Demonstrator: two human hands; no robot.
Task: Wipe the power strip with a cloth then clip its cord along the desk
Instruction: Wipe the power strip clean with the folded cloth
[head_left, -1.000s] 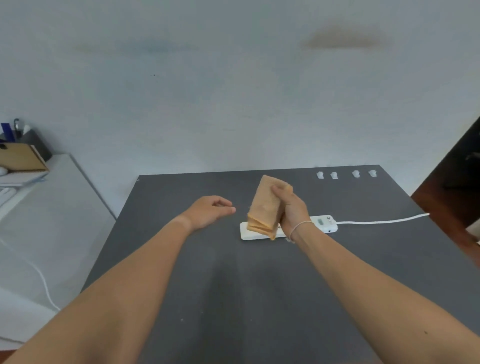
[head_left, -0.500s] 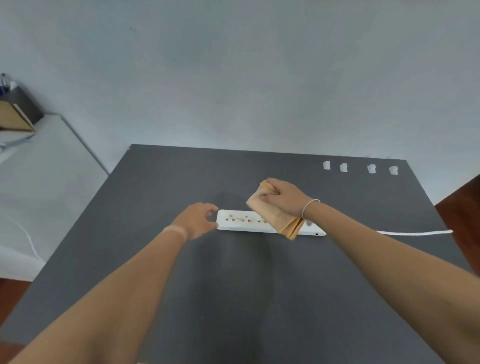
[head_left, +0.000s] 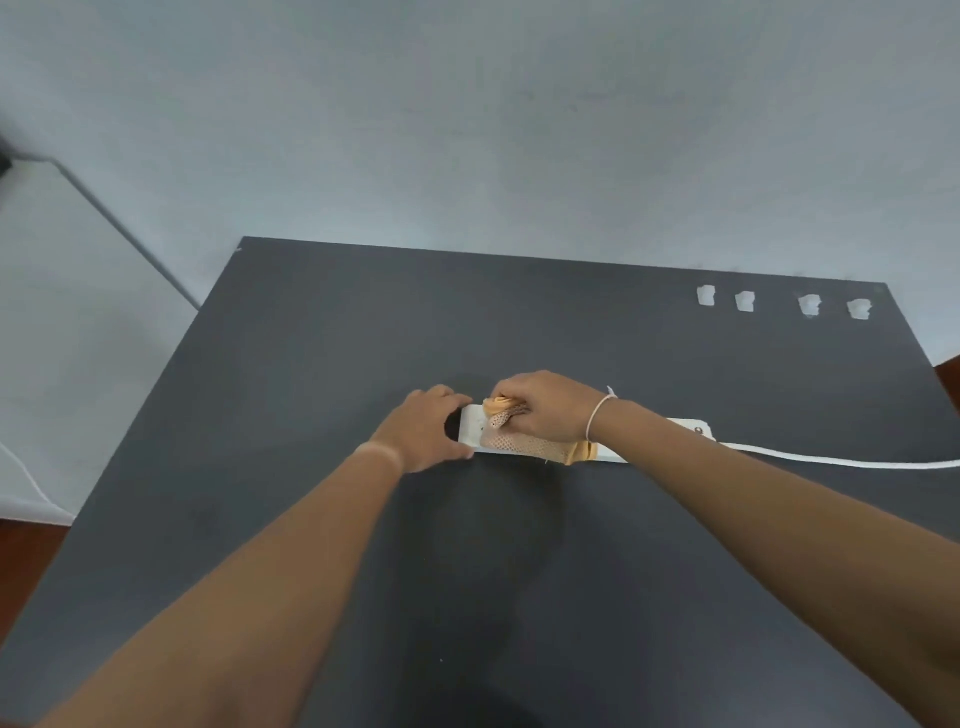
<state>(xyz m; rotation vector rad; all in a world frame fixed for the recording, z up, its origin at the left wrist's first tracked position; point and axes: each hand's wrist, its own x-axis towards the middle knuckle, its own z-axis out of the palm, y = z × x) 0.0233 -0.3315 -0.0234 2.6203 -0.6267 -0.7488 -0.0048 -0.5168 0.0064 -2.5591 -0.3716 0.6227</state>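
Note:
A white power strip lies across the middle of the dark grey desk. My left hand grips its left end between thumb and fingers. My right hand presses an orange cloth flat on the strip's left half, covering most of the sockets. The strip's white cord runs off to the right past the desk edge. Several small white cord clips sit in a row near the desk's far right corner.
A pale wall rises behind the desk. A white surface stands to the left, lower than the desk, with a thin white cable beside it. Brown floor shows at the left and right edges.
My right hand lowered the cloth onto the strip and slid it left along it. My left hand closed on the strip's left end. My view tilted further down.

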